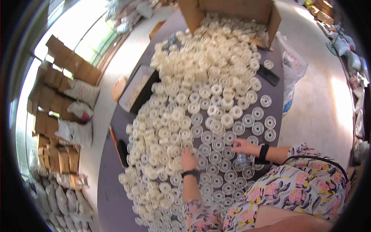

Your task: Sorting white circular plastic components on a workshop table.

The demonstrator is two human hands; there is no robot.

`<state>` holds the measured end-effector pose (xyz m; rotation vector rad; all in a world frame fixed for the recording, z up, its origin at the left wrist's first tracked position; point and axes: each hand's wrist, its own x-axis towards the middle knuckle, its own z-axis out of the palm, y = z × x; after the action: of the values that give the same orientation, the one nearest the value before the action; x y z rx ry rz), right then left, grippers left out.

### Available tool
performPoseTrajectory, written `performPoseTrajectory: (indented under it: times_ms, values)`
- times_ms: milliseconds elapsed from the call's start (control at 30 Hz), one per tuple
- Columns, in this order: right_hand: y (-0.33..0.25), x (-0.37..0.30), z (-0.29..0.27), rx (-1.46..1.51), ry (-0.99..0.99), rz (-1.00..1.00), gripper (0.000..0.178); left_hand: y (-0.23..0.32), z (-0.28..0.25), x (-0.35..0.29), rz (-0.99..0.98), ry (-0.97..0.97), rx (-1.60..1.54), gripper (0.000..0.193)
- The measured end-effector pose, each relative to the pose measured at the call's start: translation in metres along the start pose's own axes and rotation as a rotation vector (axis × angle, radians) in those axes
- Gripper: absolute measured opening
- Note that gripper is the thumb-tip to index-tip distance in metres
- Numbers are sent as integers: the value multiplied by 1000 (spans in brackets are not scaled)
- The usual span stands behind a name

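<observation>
My left hand [189, 159] reaches into the heap of cream plastic ring-shaped pieces [154, 135], its fingers drawn together among them; what lies between the fingertips is hidden. To its right, my right hand [246, 147] hovers over round clear plastic pieces [215, 157] spread flat in loose rows. Its fingers point left, apart, close to one clear ring piece [230, 137]. Just below that hand stands a bluish clear stack [242, 159], apparently of the same rings; whether the palm touches it I cannot tell. Black bands circle both wrists.
A cardboard box [235, 9] lies open at the table's far end, pieces spilling out. Left of the heap sits a grey-black bin [139, 89]; an orange stick [116, 141] lies nearer. At right are a dark phone-like slab [268, 74] and a hanging plastic bag [293, 65].
</observation>
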<state>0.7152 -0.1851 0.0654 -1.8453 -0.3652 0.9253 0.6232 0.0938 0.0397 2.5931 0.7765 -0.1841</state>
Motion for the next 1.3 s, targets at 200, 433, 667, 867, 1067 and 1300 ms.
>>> performPoseTrajectory:
  times_ms: [200,433,667,867,1067,1300]
  values:
    - [1,-31,-10,345,-69,62,33,-2,-10,-15,-115,106,-78,44]
    - [-4,-35,-13,350,-216,151,36,71,-17,-64,166,265,-334,23]
    - [13,-59,-15,652,-209,130,40,142,18,-139,551,-63,-181,28]
    - [70,-79,-24,33,7,12,43,145,39,-170,296,-185,-811,26]
    - [72,-111,-23,-172,-39,-75,45,160,51,-187,-80,-248,-1261,16]
    - [78,-150,-38,137,46,-112,46,171,104,-178,225,-74,-871,29]
